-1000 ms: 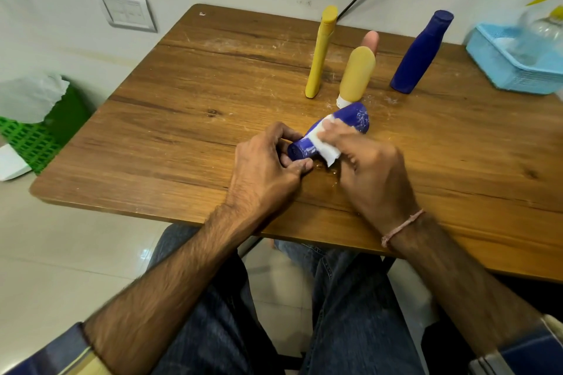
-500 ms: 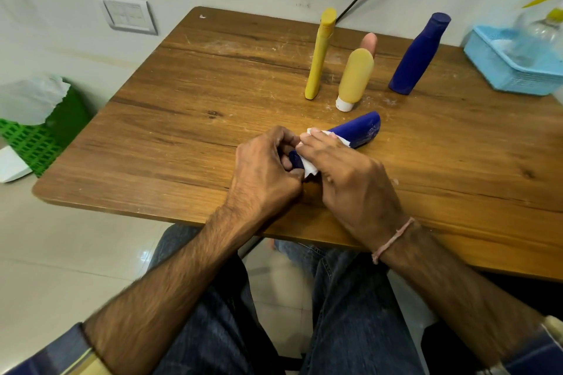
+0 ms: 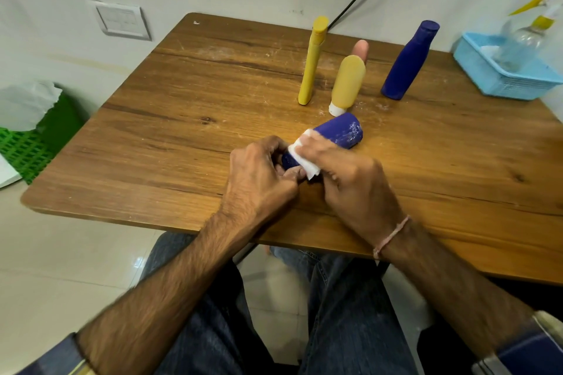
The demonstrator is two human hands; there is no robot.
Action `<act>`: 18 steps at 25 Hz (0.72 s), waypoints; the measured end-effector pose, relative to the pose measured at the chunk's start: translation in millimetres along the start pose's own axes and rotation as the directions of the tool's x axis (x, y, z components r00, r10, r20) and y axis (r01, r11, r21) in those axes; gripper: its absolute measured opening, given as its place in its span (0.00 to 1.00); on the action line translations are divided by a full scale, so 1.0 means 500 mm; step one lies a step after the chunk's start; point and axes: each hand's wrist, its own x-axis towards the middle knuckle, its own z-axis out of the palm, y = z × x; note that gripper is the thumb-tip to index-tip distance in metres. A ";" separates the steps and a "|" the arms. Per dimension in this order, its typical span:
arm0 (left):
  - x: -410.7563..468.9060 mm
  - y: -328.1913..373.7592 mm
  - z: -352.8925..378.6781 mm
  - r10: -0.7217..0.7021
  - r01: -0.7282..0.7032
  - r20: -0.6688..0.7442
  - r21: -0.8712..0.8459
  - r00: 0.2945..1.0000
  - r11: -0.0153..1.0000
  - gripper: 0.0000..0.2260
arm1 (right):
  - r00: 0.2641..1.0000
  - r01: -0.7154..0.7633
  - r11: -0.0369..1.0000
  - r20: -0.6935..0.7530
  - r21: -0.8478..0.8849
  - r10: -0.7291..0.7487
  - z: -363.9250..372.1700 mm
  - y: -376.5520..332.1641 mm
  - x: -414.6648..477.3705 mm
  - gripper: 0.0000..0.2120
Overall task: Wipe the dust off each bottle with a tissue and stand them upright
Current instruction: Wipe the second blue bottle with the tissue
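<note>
Lying blue bottle (image 3: 341,131) mid-bench (image 3: 182,94), toward front edge. Neck end hidden btwn hands; base shows white dust smears. L hand (image 3: 262,170) curled round neck end. R hand (image 3: 344,173) grips tissue (image 3: 301,158) against bottle body. Pink bottle (image 3: 361,49) mostly hidden behind yellow tube (image 3: 347,82). Blue basket (image 3: 487,76), cut off at frame edge, holds clear spray bottle (image 3: 524,39). Green crate (image 3: 30,143) on floor holds white paper.
</note>
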 end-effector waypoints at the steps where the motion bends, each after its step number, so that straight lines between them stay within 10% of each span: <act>1: 0.000 0.000 0.001 0.012 -0.012 0.005 0.008 1.000 1.000 0.10 | 0.997 0.069 0.998 0.030 0.016 -0.069 0.003 -0.010 -0.010 0.27; 7: 0.003 0.002 0.002 -0.010 0.010 0.021 0.012 1.000 1.000 0.13 | 0.957 -0.289 0.955 -0.058 -0.062 0.286 -0.039 0.093 0.025 0.26; 13: 0.001 -0.002 0.007 0.021 -0.021 0.008 0.048 1.000 0.999 0.08 | 0.998 0.050 0.997 0.036 0.062 -0.052 -0.004 -0.037 -0.020 0.26; 18: 0.004 0.005 0.007 -0.068 0.067 0.043 0.035 0.997 0.997 0.12 | 0.963 -0.261 0.963 -0.087 -0.073 0.254 -0.043 0.076 0.007 0.25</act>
